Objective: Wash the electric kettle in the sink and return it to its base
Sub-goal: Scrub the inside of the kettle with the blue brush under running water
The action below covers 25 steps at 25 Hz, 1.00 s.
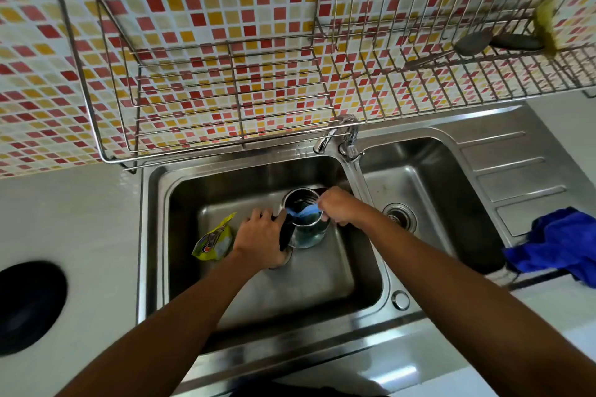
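A steel electric kettle [306, 234] with a black handle stands upright in the left basin of the sink [154, 235], its lid open. My left hand [259, 235] grips the black handle on the kettle's left side. My right hand [338, 206] pinches a blue cloth or sponge [304, 211] at the kettle's rim, and the blue piece reaches across the open mouth. The kettle's round black base [30, 306] sits on the counter at the far left.
A yellow sachet [214, 240] lies in the left basin beside the kettle. The tap [335, 135] stands behind, between the two basins. A blue towel [561, 243] lies on the drainboard at the right. A wire dish rack [225, 97] hangs above the sink.
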Motion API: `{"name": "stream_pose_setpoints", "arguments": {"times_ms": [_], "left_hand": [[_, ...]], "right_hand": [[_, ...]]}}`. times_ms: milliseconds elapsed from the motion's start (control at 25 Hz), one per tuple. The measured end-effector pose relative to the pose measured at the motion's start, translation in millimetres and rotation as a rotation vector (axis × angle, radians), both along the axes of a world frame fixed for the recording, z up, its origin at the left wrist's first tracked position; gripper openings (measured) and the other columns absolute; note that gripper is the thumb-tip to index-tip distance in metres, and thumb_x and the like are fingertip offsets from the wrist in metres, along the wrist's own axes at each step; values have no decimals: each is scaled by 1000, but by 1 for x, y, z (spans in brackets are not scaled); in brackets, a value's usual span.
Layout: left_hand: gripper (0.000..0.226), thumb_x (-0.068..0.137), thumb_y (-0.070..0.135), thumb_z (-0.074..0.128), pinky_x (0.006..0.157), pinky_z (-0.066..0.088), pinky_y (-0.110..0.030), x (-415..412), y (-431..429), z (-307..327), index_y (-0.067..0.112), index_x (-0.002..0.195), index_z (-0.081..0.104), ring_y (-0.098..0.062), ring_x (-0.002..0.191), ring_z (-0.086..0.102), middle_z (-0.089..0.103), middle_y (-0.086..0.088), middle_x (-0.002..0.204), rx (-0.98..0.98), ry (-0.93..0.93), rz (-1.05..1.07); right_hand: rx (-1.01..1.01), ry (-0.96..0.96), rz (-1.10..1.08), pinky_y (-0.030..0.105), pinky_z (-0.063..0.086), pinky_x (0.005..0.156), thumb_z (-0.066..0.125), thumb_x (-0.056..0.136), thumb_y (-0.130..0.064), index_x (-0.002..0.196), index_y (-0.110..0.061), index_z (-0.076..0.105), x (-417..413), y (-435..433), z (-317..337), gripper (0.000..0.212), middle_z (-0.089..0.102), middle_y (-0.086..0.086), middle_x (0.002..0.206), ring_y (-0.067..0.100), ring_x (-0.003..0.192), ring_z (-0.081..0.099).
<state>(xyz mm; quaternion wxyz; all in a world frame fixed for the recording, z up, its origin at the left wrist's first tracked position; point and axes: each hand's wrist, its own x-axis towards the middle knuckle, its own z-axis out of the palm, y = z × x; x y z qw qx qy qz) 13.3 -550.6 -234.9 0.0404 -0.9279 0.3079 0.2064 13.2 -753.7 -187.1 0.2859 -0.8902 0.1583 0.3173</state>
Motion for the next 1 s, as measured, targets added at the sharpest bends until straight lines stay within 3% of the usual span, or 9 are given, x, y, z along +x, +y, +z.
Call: {"name": "stream_pose_setpoints", "arguments": {"times_ms": [40, 120, 280, 400, 520, 600, 680, 880, 1000], "left_hand": [[91, 77, 64, 49, 98, 44, -43, -6, 1, 3, 22, 154, 26, -35, 121, 49, 51, -13, 134, -9, 3, 31], [97, 65, 69, 35, 98, 48, -43, -14, 5, 4, 23, 151, 32, -38, 116, 52, 55, -15, 129, -61, 37, 134], [78, 62, 67, 40, 90, 51, -43, -13, 12, -13, 32, 132, 48, -35, 101, 60, 67, -6, 110, -127, 96, 294], [52, 62, 57, 54, 78, 54, -37, -11, 17, 2, 30, 106, 59, -29, 91, 64, 71, -1, 94, -243, 180, 431], [29, 63, 43, 68, 69, 49, -31, -14, 24, 20, 28, 88, 65, -25, 83, 64, 68, 0, 84, -369, 259, 556], [22, 70, 31, 74, 70, 46, -30, -14, 31, 23, 28, 91, 69, -22, 83, 62, 66, 1, 83, -400, 282, 610], [30, 73, 27, 75, 71, 43, -28, -14, 36, 24, 30, 102, 72, -19, 82, 58, 66, 2, 85, -396, 284, 623], [47, 59, 42, 63, 70, 45, -28, -11, 43, 23, 32, 104, 72, -20, 82, 65, 69, 5, 80, -403, 295, 619], [53, 58, 43, 60, 71, 44, -28, -9, 47, 24, 36, 110, 70, -21, 82, 63, 69, 4, 81, -380, 300, 599]], "right_hand": [[10, -59, -27, 32, 50, 66, 47, 92, -5, 113, 7, 65, -8, -5, 6, 30, 68, 23, 106, 30, 80, 64], [44, -212, -94, 27, 46, 61, 48, 94, -8, 111, -1, 69, -25, -11, 18, 28, 69, 16, 94, 19, 69, 60], [203, -383, -296, 14, 33, 55, 52, 97, -19, 121, -13, 67, -72, -11, 24, 29, 60, -9, 79, -4, 60, 46], [226, -492, -391, 15, 43, 81, 52, 99, -24, 130, -17, 62, -103, 0, 17, 34, 67, -3, 110, 2, 90, 61], [186, -523, -409, 30, 45, 102, 49, 100, -27, 137, -19, 55, -117, 9, -14, 38, 62, 3, 132, 20, 118, 59], [135, -426, -423, 35, 46, 100, 48, 100, -23, 140, -18, 52, -117, 7, -43, 40, 62, 11, 132, 29, 118, 59], [126, -313, -499, 32, 44, 100, 47, 100, -20, 140, -14, 51, -115, 4, -61, 41, 61, 15, 132, 31, 119, 58], [282, -607, -353, 17, 43, 93, 52, 99, -14, 137, -13, 55, -112, 16, -44, 39, 63, 1, 128, 9, 107, 61], [224, -563, -375, 25, 48, 93, 50, 99, -17, 136, -14, 56, -103, 7, -59, 38, 65, 6, 126, 16, 102, 64]]}}
